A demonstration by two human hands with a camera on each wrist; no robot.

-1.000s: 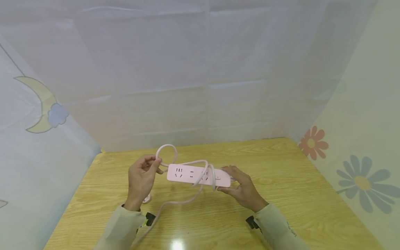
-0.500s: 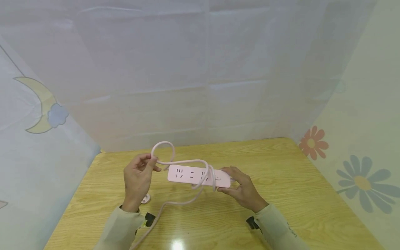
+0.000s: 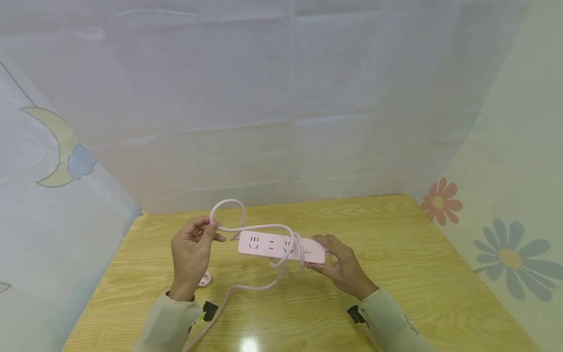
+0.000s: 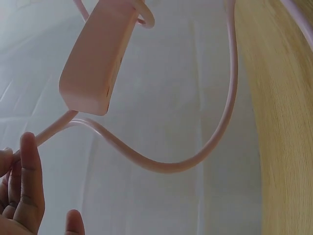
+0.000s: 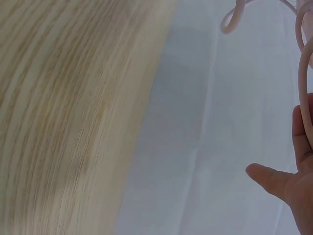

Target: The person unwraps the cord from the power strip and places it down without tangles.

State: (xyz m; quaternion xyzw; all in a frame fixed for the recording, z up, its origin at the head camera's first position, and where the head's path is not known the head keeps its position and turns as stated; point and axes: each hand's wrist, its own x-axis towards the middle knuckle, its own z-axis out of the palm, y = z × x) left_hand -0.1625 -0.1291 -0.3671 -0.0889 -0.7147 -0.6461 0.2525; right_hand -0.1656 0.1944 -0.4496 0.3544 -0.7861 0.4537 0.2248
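A pale pink power strip is held up over the table, its sockets facing me. My right hand grips its right end between thumb and fingers. The strip's pink cord wraps around its right half. To the left of the strip, my left hand pinches the cord between thumb and fingertips, with a loop standing up above them. Seen from the left wrist, the strip's plain end hangs close to the pinching fingers. Only part of the right hand shows in its wrist view.
The cord's round plug lies on the wooden table, beside my left wrist. A free length of cord runs down towards the table's front edge. Pale cloth walls with moon and flower prints stand around the back and sides.
My left hand has moved slightly left with the cord, and the loop has widened and pulled away from the strip. The plug shows more. My right hand and the strip have hardly moved.
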